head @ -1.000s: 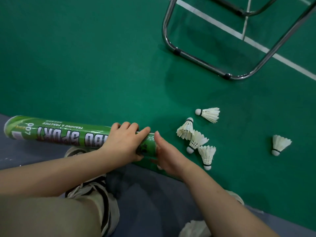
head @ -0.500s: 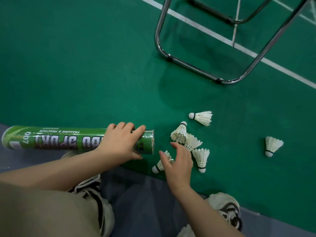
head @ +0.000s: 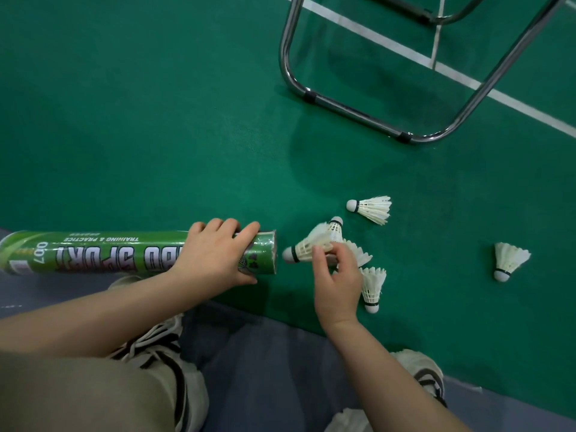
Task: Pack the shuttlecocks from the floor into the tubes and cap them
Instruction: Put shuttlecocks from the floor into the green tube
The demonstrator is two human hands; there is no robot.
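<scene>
The shuttlecock (head: pixel 304 249), on the floor (head: pixel 156 120) half a second ago, is now pinched in the right hand (head: pixel 336 285), its cork just beside the tube's (head: pixel 109 254) open mouth. The left hand (head: pixel 215 257) grips the tube near that end, so insertion looks next. Five loose shuttlecocks (head: pixel 372 208) remain on the floor.

The tube (head: pixel 124 254) lies level with its mouth facing right. The left hand (head: pixel 215 257) wraps it just behind the rim, leaving the mouth uncovered. Only a short gap separates that mouth from the cork of the shuttlecock (head: pixel 304 249) pinched by the right hand (head: pixel 336 282). Close behind the right hand, a cluster of shuttlecocks (head: pixel 358 254) crowds the floor (head: pixel 156 120), with a fourth shuttlecock (head: pixel 372 208) just beyond. Wide green floor separates these from the lone shuttlecock (head: pixel 509 258) at far right and from the chair frame (head: pixel 343 107) farther off. Two shoes (head: pixel 162 347) stand beneath the arms.
</scene>
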